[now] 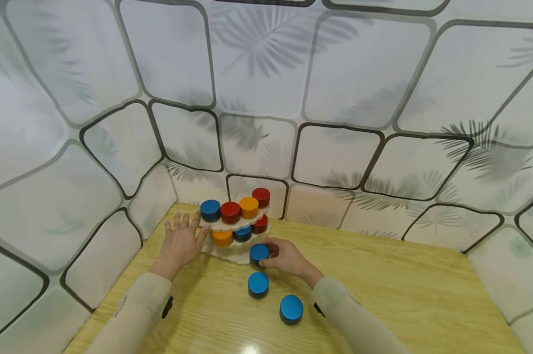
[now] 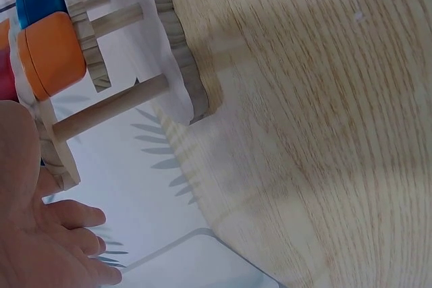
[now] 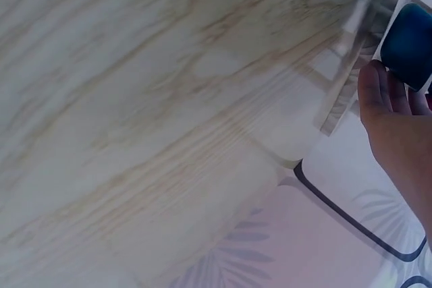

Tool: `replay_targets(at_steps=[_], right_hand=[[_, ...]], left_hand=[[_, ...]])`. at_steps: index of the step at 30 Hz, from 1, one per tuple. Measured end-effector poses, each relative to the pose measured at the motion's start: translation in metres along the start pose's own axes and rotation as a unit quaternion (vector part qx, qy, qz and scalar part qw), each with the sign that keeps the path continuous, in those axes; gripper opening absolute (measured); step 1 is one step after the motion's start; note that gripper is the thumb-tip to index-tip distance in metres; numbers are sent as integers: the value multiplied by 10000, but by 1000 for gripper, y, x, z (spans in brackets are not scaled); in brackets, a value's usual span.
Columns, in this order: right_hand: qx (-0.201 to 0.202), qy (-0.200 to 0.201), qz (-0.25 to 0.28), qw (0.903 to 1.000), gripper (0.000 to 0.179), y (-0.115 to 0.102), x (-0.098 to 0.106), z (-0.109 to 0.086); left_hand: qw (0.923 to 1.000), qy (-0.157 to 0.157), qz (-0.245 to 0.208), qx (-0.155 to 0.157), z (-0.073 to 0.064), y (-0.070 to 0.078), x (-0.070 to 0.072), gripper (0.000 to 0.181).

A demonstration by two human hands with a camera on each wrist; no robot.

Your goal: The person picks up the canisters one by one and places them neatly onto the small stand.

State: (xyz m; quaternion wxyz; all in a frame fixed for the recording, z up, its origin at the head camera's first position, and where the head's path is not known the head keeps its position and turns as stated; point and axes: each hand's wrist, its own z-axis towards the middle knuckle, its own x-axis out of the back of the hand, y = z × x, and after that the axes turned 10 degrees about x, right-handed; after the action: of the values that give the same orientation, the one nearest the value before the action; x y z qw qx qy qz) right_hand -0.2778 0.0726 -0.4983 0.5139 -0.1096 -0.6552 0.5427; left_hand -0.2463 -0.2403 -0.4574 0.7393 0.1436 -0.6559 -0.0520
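A tiered white stand (image 1: 225,253) with scalloped edges and wooden posts (image 2: 111,107) stands at the back left. On its top tier sit a blue round tin (image 1: 210,210), red tin (image 1: 230,213), orange tin (image 1: 249,208) and another red tin (image 1: 260,197). Below sit orange (image 1: 222,238), blue (image 1: 242,233) and red (image 1: 259,224) tins. My left hand (image 1: 181,243), fingers spread, touches the top tier's left end beside the blue tin. My right hand (image 1: 288,256) pinches a blue tin (image 1: 258,254) at the stand's lowest tier; whether it rests there I cannot tell.
Two more blue tins, one nearer the stand (image 1: 258,284) and one closer to me (image 1: 290,309), stand on the wood-grain table (image 1: 381,285). Patterned walls (image 1: 337,157) enclose the table's back and left sides, close behind the stand.
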Motion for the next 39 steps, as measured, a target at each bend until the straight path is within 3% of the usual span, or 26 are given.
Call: replay_targets(at_steps=[12, 18, 27, 39], right_hand=[[190, -226, 79, 9995, 53, -9, -10, 9], [73, -293, -6, 9995, 52, -9, -15, 11], [-220, -103, 107, 9996, 55, -13, -19, 14], [-235, 174, -250, 9993, 54, -15, -21, 15]], left_hand=[[10000, -27, -53, -7, -1, 1, 1, 67], [9999, -5, -97, -28, -1, 2, 1, 67], [10000, 17, -53, -33, 0, 3, 2, 67], [10000, -11, -43, 14, -1, 1, 1, 67]])
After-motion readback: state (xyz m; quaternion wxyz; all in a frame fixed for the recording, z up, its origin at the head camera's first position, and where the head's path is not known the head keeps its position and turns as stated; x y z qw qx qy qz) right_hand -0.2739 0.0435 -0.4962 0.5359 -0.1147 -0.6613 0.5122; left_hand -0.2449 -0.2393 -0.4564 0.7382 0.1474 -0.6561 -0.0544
